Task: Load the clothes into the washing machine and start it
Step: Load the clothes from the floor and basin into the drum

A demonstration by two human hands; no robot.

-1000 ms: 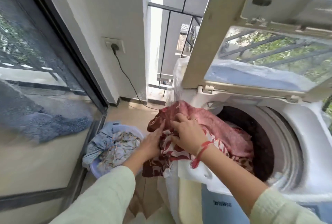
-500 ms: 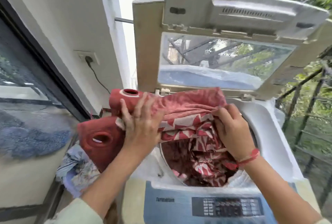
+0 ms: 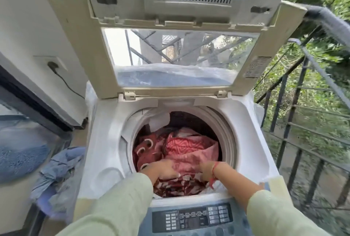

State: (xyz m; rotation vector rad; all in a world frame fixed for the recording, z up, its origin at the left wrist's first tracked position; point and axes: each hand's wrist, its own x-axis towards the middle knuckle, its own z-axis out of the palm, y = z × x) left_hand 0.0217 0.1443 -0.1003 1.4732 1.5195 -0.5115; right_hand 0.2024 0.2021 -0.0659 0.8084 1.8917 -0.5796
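Observation:
A white top-loading washing machine stands in front of me with its lid raised upright. Inside the drum lies a red and pink patterned cloth with white ring eyelets. My left hand is down in the drum at the near rim, pressing on the cloth with fingers curled into it. My right hand, with a red thread at the wrist, grips the same cloth beside it. The control panel sits at the machine's front edge below my arms.
A tub of blue and printed clothes sits on the floor left of the machine. A wall socket with a black cord is on the left wall. A dark metal railing runs along the right, with greenery beyond.
The red cloth was held above the drum's opening; both hands have since lowered it into the drum. My view has swung to face the machine squarely.

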